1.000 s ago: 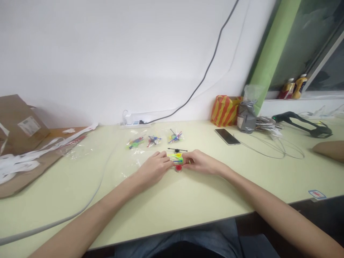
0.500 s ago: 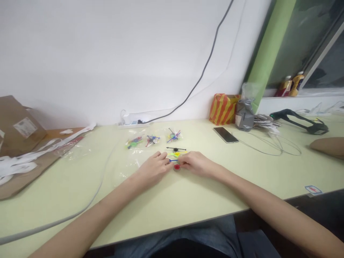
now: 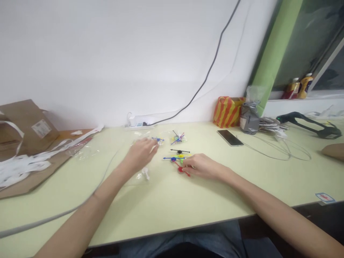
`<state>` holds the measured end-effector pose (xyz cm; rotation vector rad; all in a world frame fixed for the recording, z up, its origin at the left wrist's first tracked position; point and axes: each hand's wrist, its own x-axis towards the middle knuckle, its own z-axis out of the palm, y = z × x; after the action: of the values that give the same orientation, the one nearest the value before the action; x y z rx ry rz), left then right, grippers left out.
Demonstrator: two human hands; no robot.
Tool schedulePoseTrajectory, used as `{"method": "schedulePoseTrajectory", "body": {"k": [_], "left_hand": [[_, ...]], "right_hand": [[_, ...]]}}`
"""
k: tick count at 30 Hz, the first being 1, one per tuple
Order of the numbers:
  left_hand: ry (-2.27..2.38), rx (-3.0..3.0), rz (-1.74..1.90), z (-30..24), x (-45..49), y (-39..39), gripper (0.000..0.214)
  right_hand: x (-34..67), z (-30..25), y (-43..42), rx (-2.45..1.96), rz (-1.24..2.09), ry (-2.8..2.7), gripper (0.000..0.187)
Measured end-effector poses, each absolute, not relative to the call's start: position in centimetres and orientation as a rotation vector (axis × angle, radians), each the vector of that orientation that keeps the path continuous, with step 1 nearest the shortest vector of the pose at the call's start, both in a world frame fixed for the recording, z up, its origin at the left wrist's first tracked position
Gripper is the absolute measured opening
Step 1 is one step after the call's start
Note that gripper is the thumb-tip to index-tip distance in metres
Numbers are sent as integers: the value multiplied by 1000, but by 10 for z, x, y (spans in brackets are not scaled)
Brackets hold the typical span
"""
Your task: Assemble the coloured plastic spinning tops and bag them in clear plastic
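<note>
Small coloured plastic toy parts lie on the pale green table (image 3: 172, 200): a black piece (image 3: 179, 151), a blue piece (image 3: 173, 158), a yellow piece (image 3: 180, 156) and a red piece (image 3: 182, 169). My right hand (image 3: 202, 166) rests on the table with its curled fingertips at the red piece. My left hand (image 3: 140, 154) hovers further left, blurred, over small clear bags of coloured parts (image 3: 158, 139). Another bag of parts (image 3: 177, 137) lies behind the loose pieces. An empty clear wrapper (image 3: 142, 175) lies beneath the left wrist.
A brown cardboard box (image 3: 24, 125) and white strips (image 3: 21, 166) fill the left side. A power strip (image 3: 137, 125), a striped pouch (image 3: 228, 111), a phone (image 3: 230, 137), a wire loop (image 3: 279, 152) and a black tool (image 3: 309, 123) sit along the back and right. A grey cable (image 3: 53, 216) crosses the table. Another person's arm (image 3: 333, 150) shows at the right edge.
My left hand left the loose parts and moved back and left toward the bags. The coloured parts now lie spread apart on the table. My right hand stayed at the red piece.
</note>
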<state>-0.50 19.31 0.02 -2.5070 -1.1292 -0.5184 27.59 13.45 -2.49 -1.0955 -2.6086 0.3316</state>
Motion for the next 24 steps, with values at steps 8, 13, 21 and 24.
{"method": "schedulePoseTrajectory", "body": {"k": [8, 13, 21, 24], "left_hand": [[-1960, -2429, 24, -6, -49, 208, 60], [-1522, -2558, -178, -4, -29, 199, 27], [-982, -2363, -1021, -10, 5, 186, 33], [-736, -2371, -1124, -15, 16, 176, 39]], "right_hand": [[277, -25, 135, -1112, 171, -2492, 25], [279, -21, 133, -1148, 174, -2447, 24], [269, -28, 132, -879, 150, -2217, 32], [264, -30, 131, -826, 94, -2124, 43]]}}
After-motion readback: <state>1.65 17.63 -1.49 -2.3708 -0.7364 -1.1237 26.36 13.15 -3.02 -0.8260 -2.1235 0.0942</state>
